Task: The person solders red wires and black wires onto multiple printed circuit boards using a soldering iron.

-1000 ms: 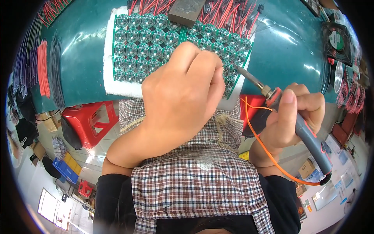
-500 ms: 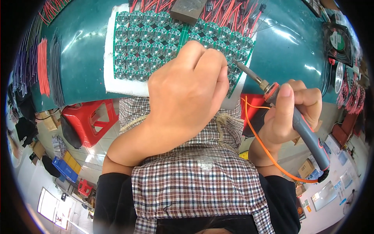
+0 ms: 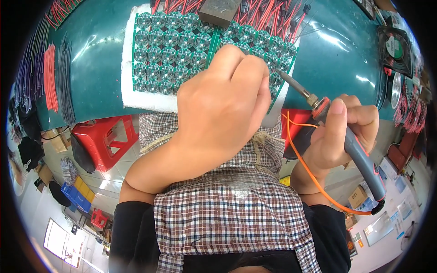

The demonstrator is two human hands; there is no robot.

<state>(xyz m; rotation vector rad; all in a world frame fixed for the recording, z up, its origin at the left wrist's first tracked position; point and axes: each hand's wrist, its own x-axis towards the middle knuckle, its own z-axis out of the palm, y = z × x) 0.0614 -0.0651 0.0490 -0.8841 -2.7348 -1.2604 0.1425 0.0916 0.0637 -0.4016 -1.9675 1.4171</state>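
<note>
My right hand [image 3: 348,129] is closed round the grey and red handle of a soldering iron [image 3: 361,157]. Its metal tip points up and left, reaching the right part of the green circuit board panel [image 3: 182,40], beside my left hand's fingers. The panel carries rows of small round boards and lies on a white foam pad [image 3: 150,101]. Over the panel's right half, my left hand [image 3: 223,98] is closed, back of the hand up; whatever its fingertips pinch is hidden beneath it. An orange cord [image 3: 306,168] runs from the iron's handle end.
A dark metal block [image 3: 220,11] rests on the panel's far edge, near many red and black connector wires [image 3: 268,16]. Red wires [image 3: 50,79] and grey wires [image 3: 65,82] lie on the left of the green tabletop [image 3: 98,68]. At the right stands a black fan [image 3: 395,51].
Both hands have shifted slightly to the right over the panel. The iron's tip has moved a little right and up with my right hand.
</note>
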